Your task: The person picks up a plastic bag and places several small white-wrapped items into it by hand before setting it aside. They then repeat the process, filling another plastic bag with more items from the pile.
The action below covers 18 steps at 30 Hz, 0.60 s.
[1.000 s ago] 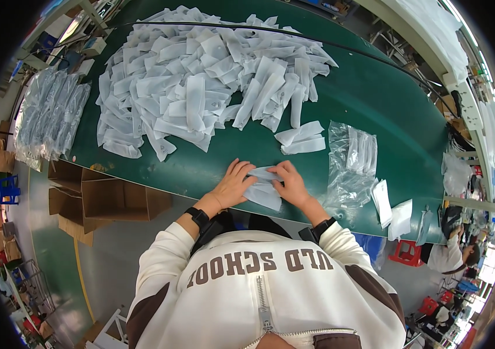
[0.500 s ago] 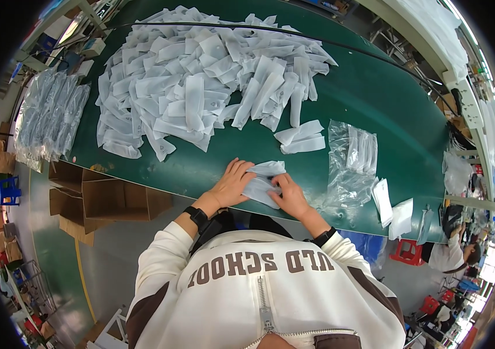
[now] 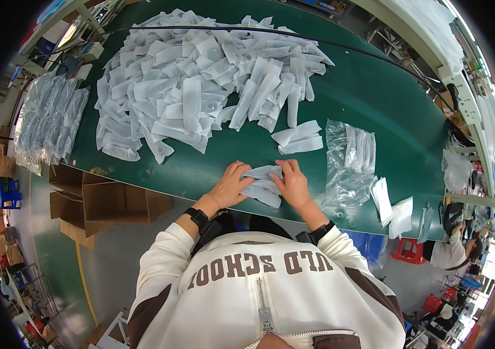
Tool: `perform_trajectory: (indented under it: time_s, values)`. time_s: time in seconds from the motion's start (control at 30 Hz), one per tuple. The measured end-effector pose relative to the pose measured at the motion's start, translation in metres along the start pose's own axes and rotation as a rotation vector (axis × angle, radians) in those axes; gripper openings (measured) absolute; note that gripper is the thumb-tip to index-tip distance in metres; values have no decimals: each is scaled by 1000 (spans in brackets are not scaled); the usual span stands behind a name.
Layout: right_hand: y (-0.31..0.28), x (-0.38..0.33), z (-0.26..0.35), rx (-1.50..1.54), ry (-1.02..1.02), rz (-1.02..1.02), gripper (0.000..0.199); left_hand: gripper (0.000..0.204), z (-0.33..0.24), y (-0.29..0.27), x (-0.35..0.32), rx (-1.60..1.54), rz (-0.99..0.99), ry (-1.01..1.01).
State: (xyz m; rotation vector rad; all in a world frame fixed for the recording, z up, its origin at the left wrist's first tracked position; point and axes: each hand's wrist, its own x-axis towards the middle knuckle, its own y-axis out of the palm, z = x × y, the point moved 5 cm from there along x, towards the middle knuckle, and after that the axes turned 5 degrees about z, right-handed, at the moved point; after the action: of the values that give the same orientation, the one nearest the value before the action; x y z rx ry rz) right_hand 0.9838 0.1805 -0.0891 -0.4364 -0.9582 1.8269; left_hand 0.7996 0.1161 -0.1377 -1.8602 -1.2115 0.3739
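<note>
Close to the table's front edge lie a few frosted white pouches [image 3: 262, 185], side by side and partly overlapping. My left hand [image 3: 230, 185] has its bent fingers and thumb closed about their left ends. At their right ends, my right hand [image 3: 294, 186] grips with thumb and fingertips, the fingers partly curled. Just beyond, a small group of similar pouches [image 3: 299, 139] rests flat. A large heap of loose pouches [image 3: 172, 87] covers the far left and middle of the green table [image 3: 387, 104].
A clear plastic bag [image 3: 343, 192] with pouches inside lies right of my hands, beside loose white packets [image 3: 382, 200]. Filled clear bags [image 3: 49, 125] sit at the left edge. Cardboard boxes [image 3: 116, 200] stand below the table. A black cable [image 3: 363, 51] crosses above the far side.
My right hand has moved slightly up and outward along the pouches' right ends. The pouches between my hands now lie more spread and lined up. My left hand stays nearly in place.
</note>
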Motion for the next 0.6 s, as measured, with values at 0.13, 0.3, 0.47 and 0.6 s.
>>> perform_trajectory:
  time_s: [0.13, 0.3, 0.47, 0.6]
  values:
    - [21, -1, -44, 209, 83, 98, 12, 43, -1, -2, 5, -28, -30, 10]
    - [18, -20, -66, 312, 372, 114, 19, 41, 0, -2, 3, -68, -51, -19]
    - [3, 3, -53, 176, 273, -61, 25, 48, 2, 0, 4, -76, -42, -18]
    - [-29, 27, -75, -165, 250, -344, 26, 58, -1, -4, 4, -128, -58, -64]
